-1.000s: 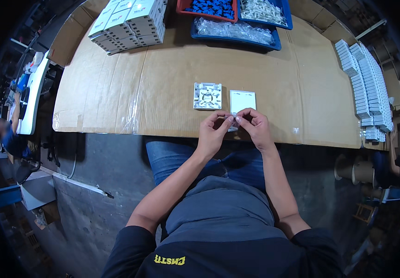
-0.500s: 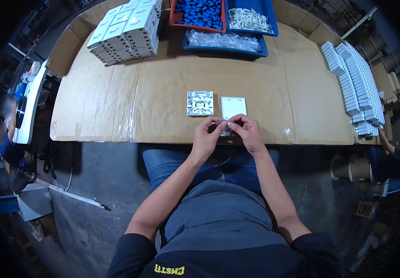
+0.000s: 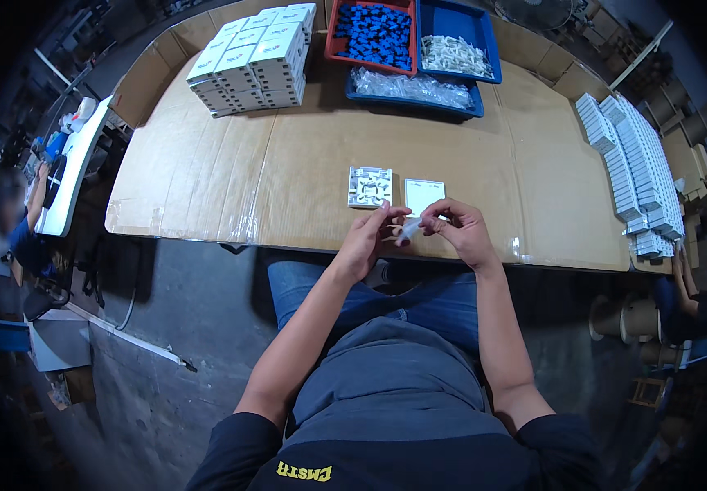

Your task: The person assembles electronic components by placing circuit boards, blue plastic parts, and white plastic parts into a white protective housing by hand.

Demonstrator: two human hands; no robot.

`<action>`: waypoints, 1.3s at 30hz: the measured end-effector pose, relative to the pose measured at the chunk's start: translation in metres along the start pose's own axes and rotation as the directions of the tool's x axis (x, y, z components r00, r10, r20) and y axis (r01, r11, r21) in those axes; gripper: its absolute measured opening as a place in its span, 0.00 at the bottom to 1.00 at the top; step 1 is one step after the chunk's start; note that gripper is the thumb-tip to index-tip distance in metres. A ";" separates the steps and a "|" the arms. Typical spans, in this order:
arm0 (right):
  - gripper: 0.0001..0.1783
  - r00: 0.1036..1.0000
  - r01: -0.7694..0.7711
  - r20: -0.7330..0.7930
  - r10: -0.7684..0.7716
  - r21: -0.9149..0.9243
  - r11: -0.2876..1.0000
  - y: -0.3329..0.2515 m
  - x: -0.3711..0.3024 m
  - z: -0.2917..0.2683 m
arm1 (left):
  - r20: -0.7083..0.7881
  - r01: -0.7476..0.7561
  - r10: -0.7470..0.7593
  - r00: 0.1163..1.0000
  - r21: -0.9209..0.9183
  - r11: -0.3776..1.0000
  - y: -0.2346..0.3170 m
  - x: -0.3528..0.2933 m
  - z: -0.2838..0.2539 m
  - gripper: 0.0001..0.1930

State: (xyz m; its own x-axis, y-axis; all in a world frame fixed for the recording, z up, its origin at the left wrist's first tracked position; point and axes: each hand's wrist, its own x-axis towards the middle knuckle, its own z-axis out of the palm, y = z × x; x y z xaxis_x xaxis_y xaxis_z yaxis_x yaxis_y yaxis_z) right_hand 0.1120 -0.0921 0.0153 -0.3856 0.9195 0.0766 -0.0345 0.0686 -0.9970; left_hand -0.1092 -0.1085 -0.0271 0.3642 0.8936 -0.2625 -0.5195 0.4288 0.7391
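Observation:
My right hand point(image 3: 466, 236) pinches a small clear plastic bag point(image 3: 410, 230) between thumb and fingertips, just over the table's near edge. Its contents, if any, are too small to make out. To the left of the bag, my left hand point(image 3: 362, 245) has its fingers apart; some fingertips are close to the bag, and I cannot tell whether they touch it. Beyond my hands lies a square white box with moulded inner parts point(image 3: 370, 187), its face up. Beside it on the right is a flat white square cover point(image 3: 425, 195), partly hidden by my right fingers.
White boxes point(image 3: 249, 57) are stacked at the far left. Beyond the middle stand a red tray point(image 3: 330, 54) of blue parts, a blue tray point(image 3: 497, 61) of whitish parts and a blue tray point(image 3: 415, 106) of clear bags. Rows of white units point(image 3: 636, 155) line the right side.
My hands were together at the fingertips and are now apart. The bag shows in my right fingers, while the left fingers have spread. The whole view has shifted slightly.

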 end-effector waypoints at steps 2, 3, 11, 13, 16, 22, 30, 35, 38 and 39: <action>0.06 1.000 0.000 0.015 0.000 -0.023 1.000 -0.002 0.001 0.000 | -0.067 0.027 -0.029 0.997 -0.023 0.999 0.005 -0.005 0.002 0.23; 0.06 1.000 -0.014 0.020 0.014 -0.002 1.000 -0.004 0.000 0.001 | -0.072 0.024 -0.026 0.997 -0.027 0.999 0.004 -0.006 -0.001 0.23; 0.06 0.998 -0.048 -0.045 0.052 0.074 0.996 0.006 -0.001 -0.003 | -0.043 -0.033 0.033 0.999 -0.004 0.999 0.007 -0.009 0.001 0.16; 0.05 0.997 -0.046 -0.062 0.044 -0.043 0.998 0.009 -0.001 -0.004 | -0.047 0.002 -0.002 0.999 -0.003 1.000 0.007 -0.009 0.002 0.16; 0.06 0.993 -0.106 -0.056 0.102 -0.073 0.992 0.017 -0.001 -0.006 | -0.038 0.037 -0.037 0.999 0.007 0.999 -0.003 -0.005 -0.005 0.16; 0.11 0.978 -0.198 -0.034 0.206 0.155 0.968 0.024 -0.002 -0.003 | -0.112 -0.040 0.042 0.993 0.024 0.999 -0.015 0.014 -0.009 0.11; 0.15 0.991 -0.099 -0.057 0.118 0.261 0.960 0.043 0.006 0.014 | -0.116 -0.234 0.237 0.965 0.042 0.971 -0.021 0.020 -0.007 0.11; 0.14 0.977 -0.129 -0.134 0.166 0.244 0.961 0.029 0.011 0.012 | -0.195 -0.139 0.173 0.965 0.173 0.975 -0.004 0.020 0.005 0.13; 0.17 0.976 -0.106 -0.170 0.136 0.176 0.979 0.036 0.016 0.011 | -0.114 -0.004 0.037 0.993 0.281 0.960 0.002 0.019 0.002 0.11; 0.17 0.975 -0.111 -0.171 0.141 0.178 0.978 0.036 0.017 0.011 | -0.134 -0.031 0.073 0.988 0.289 0.957 0.004 0.019 0.006 0.10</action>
State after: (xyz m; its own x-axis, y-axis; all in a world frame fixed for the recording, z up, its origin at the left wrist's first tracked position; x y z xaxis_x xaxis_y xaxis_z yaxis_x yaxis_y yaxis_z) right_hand 0.0938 -0.0782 -0.0193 -0.2235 0.9724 -0.0670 -0.1550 -0.1033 -0.9825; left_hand -0.0999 -0.0908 -0.0248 0.2185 0.9321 -0.2889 -0.2854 0.3442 0.8945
